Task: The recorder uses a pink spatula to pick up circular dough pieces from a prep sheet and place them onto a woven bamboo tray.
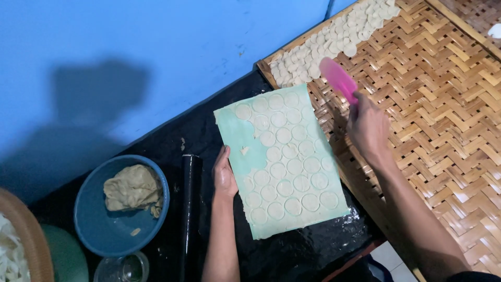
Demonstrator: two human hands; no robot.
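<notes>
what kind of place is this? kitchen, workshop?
Likely a small home food-making spot, set low against a blue wall. Signs: a rolled dough sheet cut into circles, a woven bamboo tray holding cut rounds, and a blue bowl with a dough lump beside a black rolling pin.

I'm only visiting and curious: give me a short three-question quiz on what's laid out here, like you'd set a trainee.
1. True or false: the right hand holds a pink scraper.
2. What lies in the blue bowl?
A. cut discs
B. a lump of dough
C. water
3. Fill in: the left hand rests on the edge of the ____ sheet of dough marked with circles.

Key: 1 true. 2 B. 3 the green sheet; it lies on the black board, beside the black rolling pin. Cut discs are heaped on the woven bamboo tray.
</notes>
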